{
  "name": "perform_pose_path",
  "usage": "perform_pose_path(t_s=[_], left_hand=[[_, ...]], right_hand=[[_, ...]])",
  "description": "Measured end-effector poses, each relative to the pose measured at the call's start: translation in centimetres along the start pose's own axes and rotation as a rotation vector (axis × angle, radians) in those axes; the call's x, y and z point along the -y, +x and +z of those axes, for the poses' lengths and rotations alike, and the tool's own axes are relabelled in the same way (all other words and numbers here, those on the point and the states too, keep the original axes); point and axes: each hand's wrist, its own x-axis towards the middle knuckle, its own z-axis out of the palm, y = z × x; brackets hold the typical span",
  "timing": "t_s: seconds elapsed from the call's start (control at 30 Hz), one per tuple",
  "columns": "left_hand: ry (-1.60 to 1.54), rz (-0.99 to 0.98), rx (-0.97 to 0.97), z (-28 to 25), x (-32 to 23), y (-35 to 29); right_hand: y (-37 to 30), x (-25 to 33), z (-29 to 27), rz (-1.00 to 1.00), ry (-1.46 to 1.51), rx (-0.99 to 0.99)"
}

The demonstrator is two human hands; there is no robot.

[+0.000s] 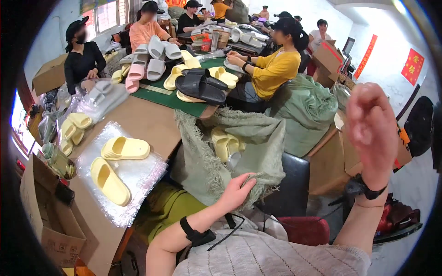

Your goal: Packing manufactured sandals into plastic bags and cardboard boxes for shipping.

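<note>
My left hand (237, 193) is closed on the frayed rim of a grey-green woven sack (258, 131). The sack's mouth gapes, and pale yellow slippers (221, 143) lie inside it. High on the right, my right hand (372, 126) is raised well away from the sack; its fingers look bent but are smeared, and nothing shows in them. Left of the sack, two pale yellow slippers (110, 181) lie apart on a stack of clear plastic bags (149, 177) on the brown table (149, 115).
Black slippers (200, 89) and several grey, pink and yellow ones crowd the green mat (191, 108). A glass jar (59, 161) and an open carton (50, 221) stand at left. A full green sack (306, 108) sits at right. Several people work around the tables.
</note>
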Motion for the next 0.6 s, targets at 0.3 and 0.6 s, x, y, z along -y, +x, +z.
perform_pose_path(t_s=[0.3, 0.6], left_hand=[[0.610, 0.238, 0.350, 2.6, -0.5, 0.4], [1.205, 0.113, 0.941, 3.5, 8.1, 1.6]], right_hand=[[-6.4, -0.8, -0.1, 0.530, -0.130, 1.075], [-9.8, -7.2, -0.2, 0.557, -0.179, 1.059]])
